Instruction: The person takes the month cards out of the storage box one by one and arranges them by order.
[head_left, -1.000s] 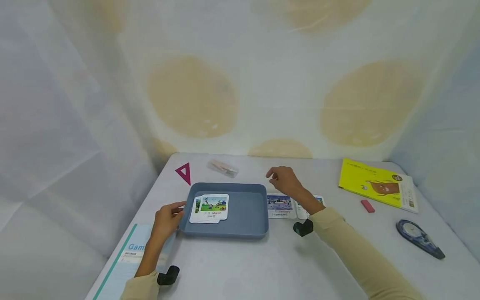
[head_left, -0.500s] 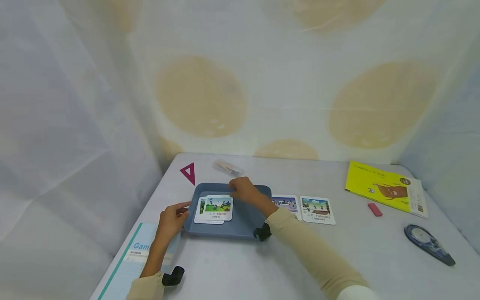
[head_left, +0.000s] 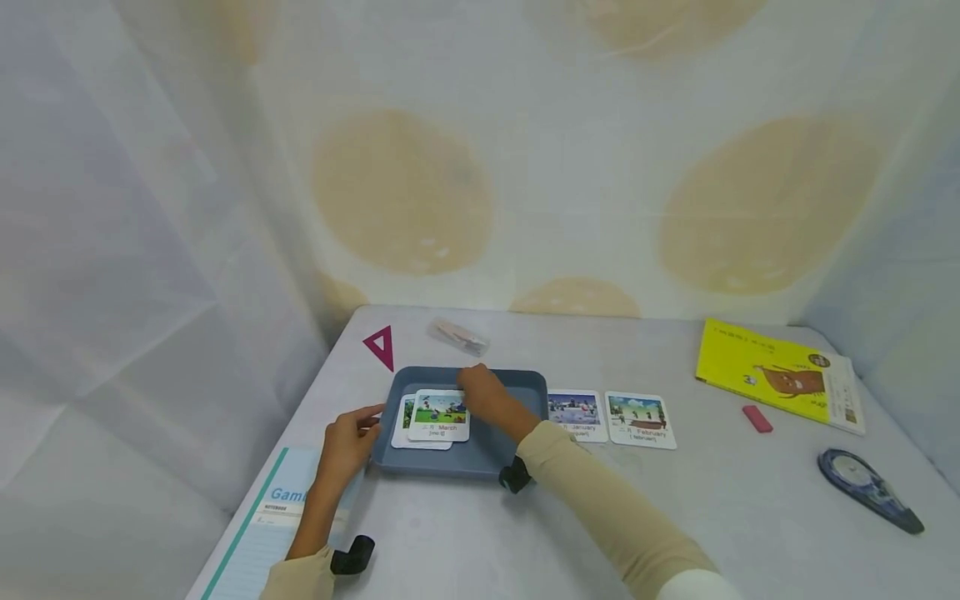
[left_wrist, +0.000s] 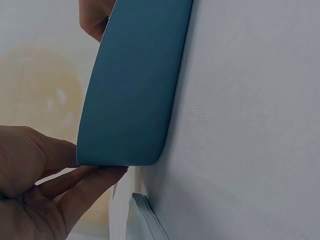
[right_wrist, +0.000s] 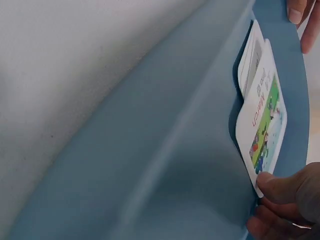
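A blue tray (head_left: 438, 463) sits on the grey table and holds a small stack of picture cards. The top one reads March (head_left: 439, 415). My right hand (head_left: 483, 390) reaches into the tray and pinches that card's corner, with the thumb (right_wrist: 280, 187) on the March card (right_wrist: 262, 125) and the fingers beneath it. My left hand (head_left: 352, 437) grips the tray's near left corner. In the left wrist view the left hand (left_wrist: 45, 185) has its thumb on the wall of the tray (left_wrist: 135, 90) and its fingers under it. The January card (head_left: 573, 412) and February card (head_left: 639, 419) lie right of the tray.
A magenta triangle (head_left: 380, 346) and a clear packet (head_left: 459, 336) lie behind the tray. A yellow book (head_left: 780, 373), pink eraser (head_left: 757, 418) and correction tape (head_left: 868, 490) are at the right. A notebook (head_left: 262, 525) lies under my left forearm. Draped fabric surrounds the table.
My right hand moved left from above the January card into the tray and took hold of the March card's corner. The left hand stayed on the tray.
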